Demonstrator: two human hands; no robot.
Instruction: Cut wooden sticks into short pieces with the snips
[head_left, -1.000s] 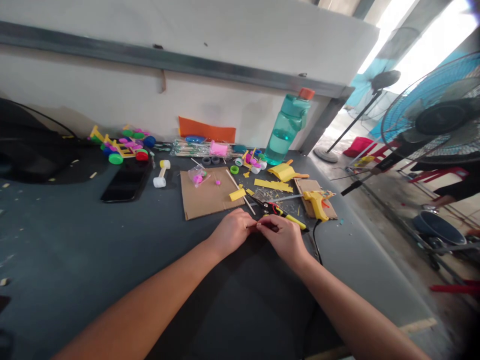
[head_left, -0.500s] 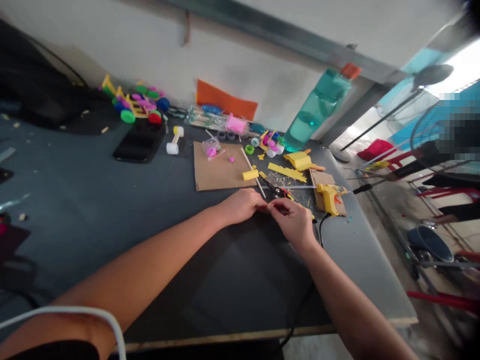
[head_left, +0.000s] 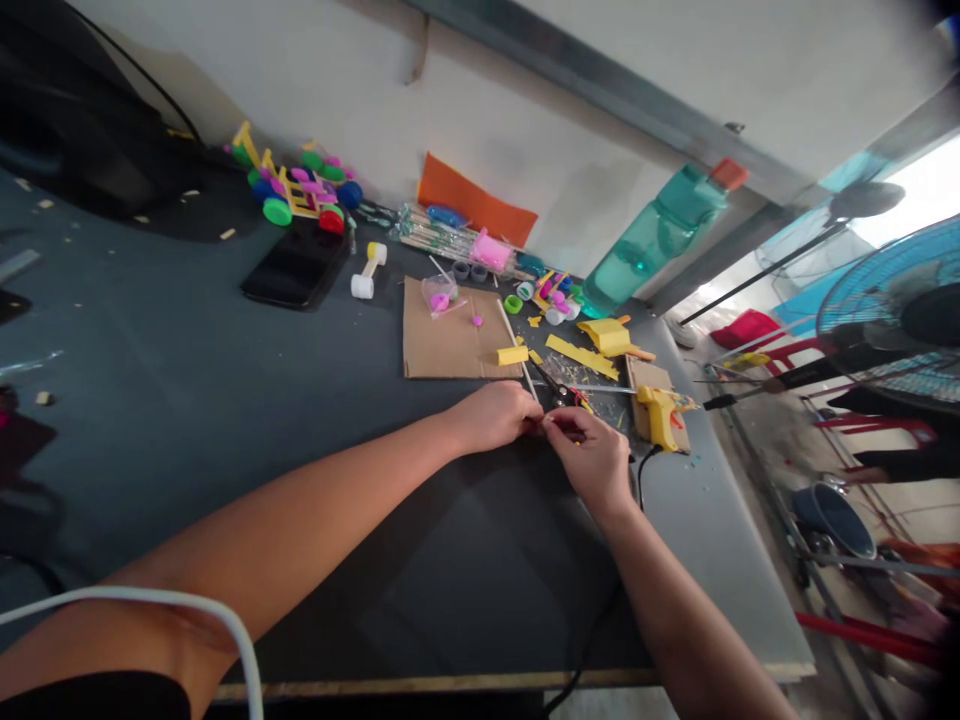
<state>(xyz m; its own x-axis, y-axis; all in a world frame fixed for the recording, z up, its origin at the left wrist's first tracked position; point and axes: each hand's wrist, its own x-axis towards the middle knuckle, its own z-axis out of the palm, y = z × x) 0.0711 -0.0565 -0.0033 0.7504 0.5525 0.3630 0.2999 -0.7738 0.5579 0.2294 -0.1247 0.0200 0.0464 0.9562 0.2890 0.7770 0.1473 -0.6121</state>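
Observation:
My left hand (head_left: 501, 416) and my right hand (head_left: 592, 452) meet fingertip to fingertip over the dark table. Both are closed in a pinch; a tiny pale bit shows at the right fingertips, too small to name. Just beyond them lie pliers or cutters (head_left: 562, 394) with red and black handles. A thin pale stick (head_left: 510, 325) runs beside a small yellow piece (head_left: 513, 355) on the cardboard sheet (head_left: 435, 350). Right of my right hand, a yellow glue gun (head_left: 661, 415) rests on a smaller piece of cardboard (head_left: 643, 372).
Toy cars with coloured wheels (head_left: 300, 190), a black phone (head_left: 294, 265) and a white-ended axle piece (head_left: 369, 270) lie at the back left. A teal bottle (head_left: 652, 240) leans by the wall. Yellow strips (head_left: 583, 355) lie nearby. A fan (head_left: 900, 310) and a pot (head_left: 834, 520) are beyond the table's right edge.
The view has shifted, so the table items appear slightly farther right. My hands stay pinched close together in nearly the same place.

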